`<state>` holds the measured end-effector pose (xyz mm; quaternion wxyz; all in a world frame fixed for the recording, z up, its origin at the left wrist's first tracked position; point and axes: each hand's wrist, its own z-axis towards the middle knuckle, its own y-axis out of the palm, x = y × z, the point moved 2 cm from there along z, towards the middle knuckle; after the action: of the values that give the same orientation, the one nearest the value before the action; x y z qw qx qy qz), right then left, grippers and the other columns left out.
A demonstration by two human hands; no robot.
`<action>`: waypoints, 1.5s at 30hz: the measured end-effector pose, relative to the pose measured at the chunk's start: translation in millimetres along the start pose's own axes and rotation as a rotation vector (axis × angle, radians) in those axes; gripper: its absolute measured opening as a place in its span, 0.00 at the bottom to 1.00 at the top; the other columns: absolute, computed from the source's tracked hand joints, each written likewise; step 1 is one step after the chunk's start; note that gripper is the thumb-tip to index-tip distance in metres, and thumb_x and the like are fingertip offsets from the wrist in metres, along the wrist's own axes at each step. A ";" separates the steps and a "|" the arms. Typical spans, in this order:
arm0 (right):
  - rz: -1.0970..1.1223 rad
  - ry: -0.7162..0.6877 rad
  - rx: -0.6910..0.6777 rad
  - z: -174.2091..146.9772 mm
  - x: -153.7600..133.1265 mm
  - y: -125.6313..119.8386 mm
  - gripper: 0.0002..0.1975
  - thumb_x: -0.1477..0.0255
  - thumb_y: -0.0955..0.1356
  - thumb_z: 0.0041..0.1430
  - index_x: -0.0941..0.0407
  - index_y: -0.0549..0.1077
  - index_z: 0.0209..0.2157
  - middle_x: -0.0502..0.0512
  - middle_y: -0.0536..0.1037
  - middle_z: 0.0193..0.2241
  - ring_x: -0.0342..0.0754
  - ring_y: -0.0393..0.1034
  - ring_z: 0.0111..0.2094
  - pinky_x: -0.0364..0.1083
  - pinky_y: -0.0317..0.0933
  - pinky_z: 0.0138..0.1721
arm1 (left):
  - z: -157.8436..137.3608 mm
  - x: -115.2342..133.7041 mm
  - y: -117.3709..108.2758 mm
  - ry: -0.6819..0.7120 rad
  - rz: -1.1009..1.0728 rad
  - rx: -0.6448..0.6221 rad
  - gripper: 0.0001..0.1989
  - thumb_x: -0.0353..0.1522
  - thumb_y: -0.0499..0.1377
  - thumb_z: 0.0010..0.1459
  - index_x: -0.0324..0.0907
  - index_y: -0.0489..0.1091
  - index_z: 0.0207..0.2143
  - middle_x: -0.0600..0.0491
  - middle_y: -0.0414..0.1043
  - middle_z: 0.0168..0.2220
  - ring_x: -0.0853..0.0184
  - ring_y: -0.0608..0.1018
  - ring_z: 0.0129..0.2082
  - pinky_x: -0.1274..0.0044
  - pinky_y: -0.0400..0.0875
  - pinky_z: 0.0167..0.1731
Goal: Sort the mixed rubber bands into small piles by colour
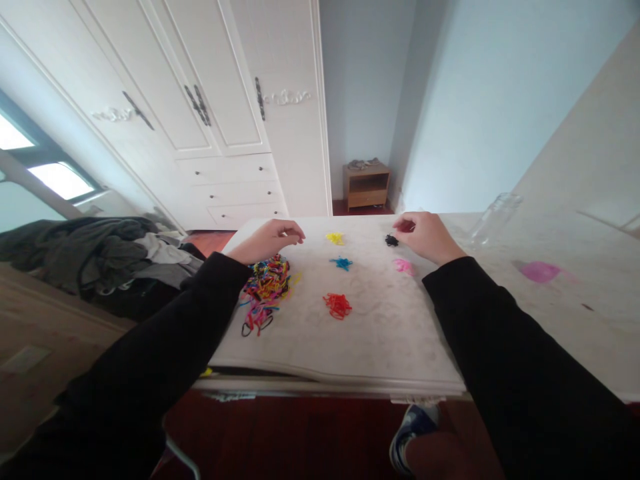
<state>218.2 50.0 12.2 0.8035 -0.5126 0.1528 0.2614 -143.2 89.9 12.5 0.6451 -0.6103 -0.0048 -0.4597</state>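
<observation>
Small rubber bands lie sorted by colour on a pale table (385, 340). My left hand (270, 241) hovers at the far end of a mixed multicoloured heap of rubber bands (270, 280), its fingers loosely bent and apart, with nothing visible in them. Just right of the black rubber bands (391, 240), my right hand (425, 235) has thumb and fingertips drawn together; anything between them is too small to make out. Nearer me are the pink rubber bands (403, 267). Yellow (335, 238), blue (342, 263) and red rubber bands (337, 305) form separate piles in the middle.
A clear glass jar (495, 220) lies tilted at the right, beyond a flat pink piece (540, 271). Dark clothes (95, 267) are heaped left of the table. Behind stand a white wardrobe (225, 180) and a small wooden nightstand (367, 187).
</observation>
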 end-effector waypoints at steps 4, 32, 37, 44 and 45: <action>0.002 0.002 0.003 0.1 0.0 -0.6 0.06 0.78 0.69 0.50 0.59 0.80 0.30 0.57 0.82 0.29 0.49 0.74 0.31 0.47 0.67 0.38 | -6.4 -18.1 -18.1 -0.069 0.045 -0.174 0.13 0.41 0.65 0.54 0.42 0.80 0.36 0.51 0.81 0.32 0.66 0.79 0.31 0.76 0.70 0.33; 0.006 -0.012 -0.021 0.3 0.9 1.4 0.05 0.73 0.70 0.53 0.57 0.79 0.25 0.55 0.81 0.25 0.49 0.73 0.29 0.48 0.64 0.36 | -14.9 -1.6 -11.3 -0.102 -0.298 -0.177 0.07 0.31 0.71 0.45 0.41 0.76 0.27 0.54 0.75 0.21 0.72 0.75 0.20 0.81 0.67 0.21; 0.020 -0.039 -0.010 -0.4 -5.3 2.4 0.06 0.75 0.69 0.53 0.58 0.79 0.26 0.55 0.81 0.26 0.48 0.72 0.29 0.47 0.63 0.35 | -14.7 0.7 -5.2 -0.079 -0.331 -0.176 0.11 0.35 0.73 0.47 0.40 0.81 0.33 0.48 0.83 0.31 0.65 0.84 0.29 0.76 0.80 0.31; 0.053 -0.165 -0.054 -6.6 -28.6 19.0 0.06 0.76 0.69 0.54 0.59 0.79 0.27 0.56 0.81 0.27 0.47 0.72 0.30 0.45 0.62 0.36 | -13.0 19.0 7.7 -0.048 -0.321 -0.094 0.11 0.37 0.73 0.48 0.40 0.80 0.30 0.49 0.84 0.31 0.64 0.85 0.31 0.75 0.82 0.35; 0.061 -0.177 -0.070 -7.6 -31.5 22.0 0.06 0.76 0.68 0.54 0.59 0.79 0.27 0.56 0.81 0.27 0.47 0.72 0.30 0.45 0.62 0.36 | -12.2 21.0 9.3 -0.040 -0.311 -0.071 0.11 0.37 0.73 0.48 0.40 0.80 0.30 0.49 0.84 0.31 0.64 0.85 0.32 0.75 0.82 0.35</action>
<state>179.9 42.2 8.8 0.7870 -0.5104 0.0876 0.3352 -132.3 66.4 14.0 0.5438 -0.6337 -0.0960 -0.5417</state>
